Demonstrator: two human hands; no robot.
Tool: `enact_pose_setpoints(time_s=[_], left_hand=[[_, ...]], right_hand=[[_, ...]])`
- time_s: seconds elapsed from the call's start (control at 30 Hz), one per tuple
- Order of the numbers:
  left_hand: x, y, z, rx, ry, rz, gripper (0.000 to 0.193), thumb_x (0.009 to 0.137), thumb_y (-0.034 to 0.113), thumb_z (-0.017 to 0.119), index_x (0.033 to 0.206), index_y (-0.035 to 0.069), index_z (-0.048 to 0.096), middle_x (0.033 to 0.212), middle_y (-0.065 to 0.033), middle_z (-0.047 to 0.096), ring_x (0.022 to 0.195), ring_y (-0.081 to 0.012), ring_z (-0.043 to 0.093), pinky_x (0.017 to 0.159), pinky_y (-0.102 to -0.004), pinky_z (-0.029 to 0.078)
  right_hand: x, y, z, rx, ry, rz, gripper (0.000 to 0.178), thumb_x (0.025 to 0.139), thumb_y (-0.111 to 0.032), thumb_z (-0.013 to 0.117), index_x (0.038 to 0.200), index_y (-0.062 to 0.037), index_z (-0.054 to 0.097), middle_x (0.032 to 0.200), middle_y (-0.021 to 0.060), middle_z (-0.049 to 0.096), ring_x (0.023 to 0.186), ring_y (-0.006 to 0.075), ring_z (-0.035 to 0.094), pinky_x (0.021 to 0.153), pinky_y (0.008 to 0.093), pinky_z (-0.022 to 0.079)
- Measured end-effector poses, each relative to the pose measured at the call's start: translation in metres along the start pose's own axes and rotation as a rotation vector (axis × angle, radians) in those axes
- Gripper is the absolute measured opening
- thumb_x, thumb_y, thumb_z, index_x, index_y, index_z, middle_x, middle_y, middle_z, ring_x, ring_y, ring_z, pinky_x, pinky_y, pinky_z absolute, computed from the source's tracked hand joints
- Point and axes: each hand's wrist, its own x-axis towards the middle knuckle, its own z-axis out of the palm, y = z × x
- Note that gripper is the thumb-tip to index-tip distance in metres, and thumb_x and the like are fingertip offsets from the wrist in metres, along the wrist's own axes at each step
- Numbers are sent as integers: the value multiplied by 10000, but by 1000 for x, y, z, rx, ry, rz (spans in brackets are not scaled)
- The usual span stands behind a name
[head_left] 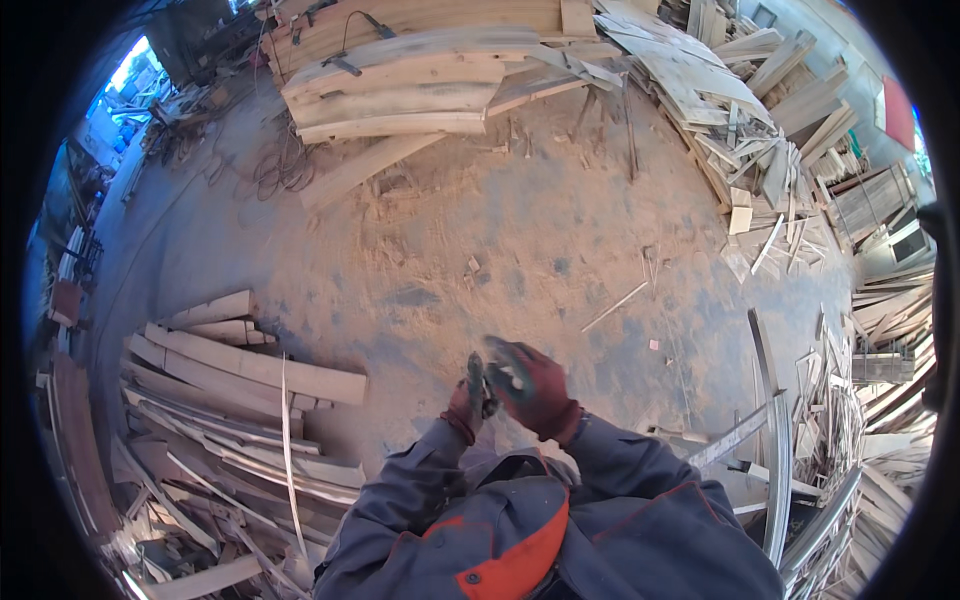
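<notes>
My two hands meet in front of my body, both in dark red work gloves with dark green-black palms and fingers. My left hand (pixel 470 396) is seen edge-on, its fingers drawn together; a small dark shape shows at its inner side, too unclear to name. Close against it, my right hand (pixel 532 388) curves its fingers toward the left one. A pale gap shows between its thumb and fingers, which are somewhat blurred by motion, and I see no thing in it. Dusty concrete floor (pixel 470 250) spreads beyond both hands.
Left of me lies a pile of long boards (pixel 260 365). Metal bars (pixel 780 460) and thin wood strips stand at my right. Ahead is a stack of wide planks (pixel 400 85) with a dark tool (pixel 345 66) on top. Scrap sheets (pixel 690 70) heap at far right.
</notes>
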Motion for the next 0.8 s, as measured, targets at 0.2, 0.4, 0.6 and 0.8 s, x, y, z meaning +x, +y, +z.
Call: enact_pose_setpoints(time_s=[0.2,0.4,0.6,0.8], left_hand=[[77,68,4,1537,384,-237,541,1004,490,617,1356,80,612,1227,-107,713,1085,-214,712,868,-364,598],[138,103,36,1477,521,-128,481,1092,506,500,1276,91,659,1078,-44,737,879,-159,682,716,-321,553],[200,152,82,1660,575,-59,666,1087,667,403,1262,92,691,974,-7,741,573,-74,552,474,-265,418],[287,219,135,2270,413,205,629,1099,614,394,1254,84,694,991,-32,763,712,-118,682,578,-285,525]], right_hand=[[61,45,32,-143,17,98,460,895,-269,748,1312,-88,680,1159,131,739,1104,360,688,941,461,563],[134,77,58,-75,-66,168,438,861,-201,750,1277,-74,695,1151,154,746,1074,381,696,928,453,568],[238,136,89,654,-307,385,466,879,-152,796,1316,-44,677,1142,156,752,1043,322,739,897,391,585],[365,163,121,622,-226,236,450,832,-149,804,1269,-105,701,1127,133,748,1063,330,732,915,411,583]])
